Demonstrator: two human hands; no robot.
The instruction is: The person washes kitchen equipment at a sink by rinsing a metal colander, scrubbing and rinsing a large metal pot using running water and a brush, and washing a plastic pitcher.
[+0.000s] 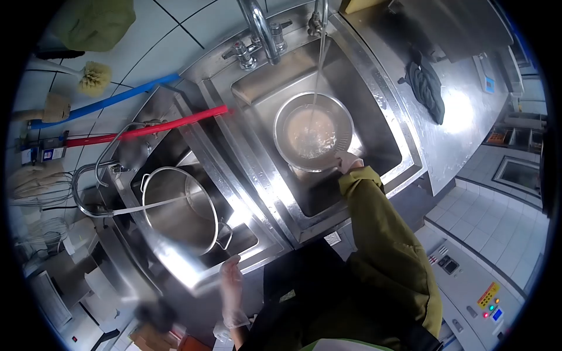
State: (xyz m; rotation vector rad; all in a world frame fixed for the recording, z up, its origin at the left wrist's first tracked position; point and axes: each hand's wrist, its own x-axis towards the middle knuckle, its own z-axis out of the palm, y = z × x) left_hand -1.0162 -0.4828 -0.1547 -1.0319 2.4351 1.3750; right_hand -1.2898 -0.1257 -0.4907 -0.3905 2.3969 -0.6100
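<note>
A round metal bowl (282, 142) stands in the right sink (380, 126), with cloudy liquid in it and water running in from a tap above. My right hand (348, 162), in a thin glove, has its fingers closed on the bowl's near rim. Near the front edge of the left sink, my left hand (232, 286) is gloved and raised, touching nothing, its fingers extended. A large two-handled pot (175, 219) sits in the left sink, and water streams into it from a curved spout (88, 207).
A red hose (170, 124) and a blue hose (111, 100) lie at the left. The main faucet (260, 32) stands behind the sinks. A dark cloth (425, 88) lies on the right counter. Whisks (41, 184) and a brush (95, 78) hang at the left wall.
</note>
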